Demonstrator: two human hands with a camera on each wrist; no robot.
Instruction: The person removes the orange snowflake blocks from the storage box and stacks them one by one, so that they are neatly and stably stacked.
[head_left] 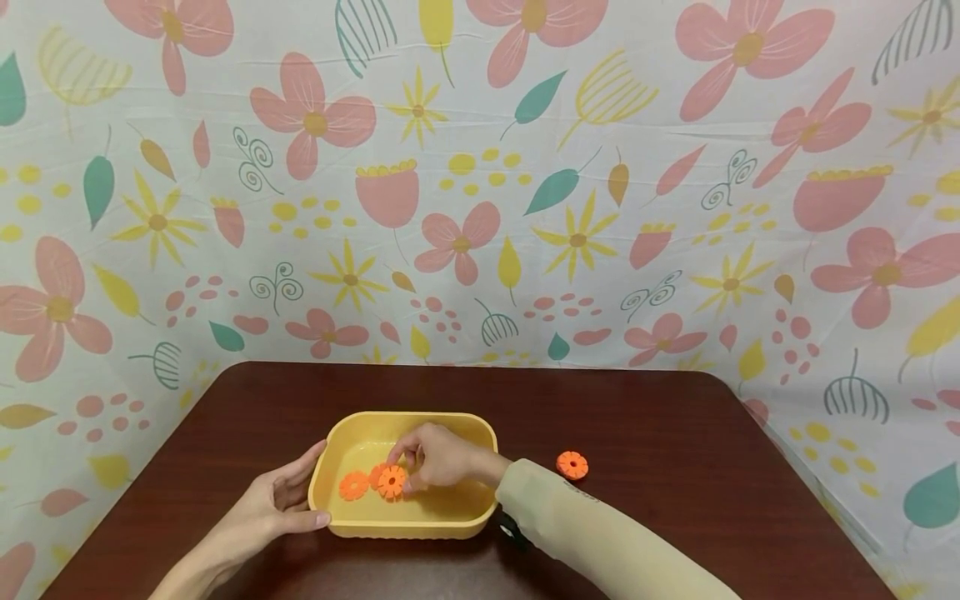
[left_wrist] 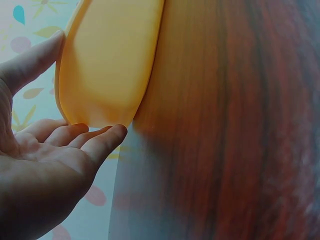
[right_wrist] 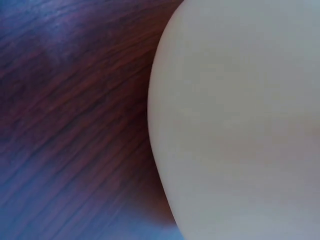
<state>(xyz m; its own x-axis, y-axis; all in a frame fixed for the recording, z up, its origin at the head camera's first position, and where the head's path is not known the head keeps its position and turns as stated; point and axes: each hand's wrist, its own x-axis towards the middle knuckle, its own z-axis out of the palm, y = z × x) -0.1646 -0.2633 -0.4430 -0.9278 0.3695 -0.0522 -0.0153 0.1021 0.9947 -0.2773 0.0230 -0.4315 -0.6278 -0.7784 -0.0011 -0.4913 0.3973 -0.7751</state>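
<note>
Inside the yellow plastic tub [head_left: 416, 529], my right hand [head_left: 438, 457] pinches an orange flower-shaped disc [head_left: 392, 482] between thumb and fingertips. Two more orange notched discs lie in the tub beside it: one flower-shaped disc [head_left: 354, 486] to the left, another partly hidden behind the pinched one. My left hand [head_left: 273, 500] holds the tub's left end, thumb and fingers spread along the rim. In the left wrist view its fingertips [left_wrist: 117, 131] bear on the end of the tub [left_wrist: 112, 60]. A pale rounded surface [right_wrist: 235, 120] blocks the right wrist view, hiding the right hand there.
To the right of the tub, an orange notched disc [head_left: 572, 466] lies on the dark brown wooden table [head_left: 637, 433]. A light sleeve [head_left: 600, 533] covers the right forearm, reaching over the tub's right rim. Behind the table hangs a flower-patterned cloth [head_left: 525, 250].
</note>
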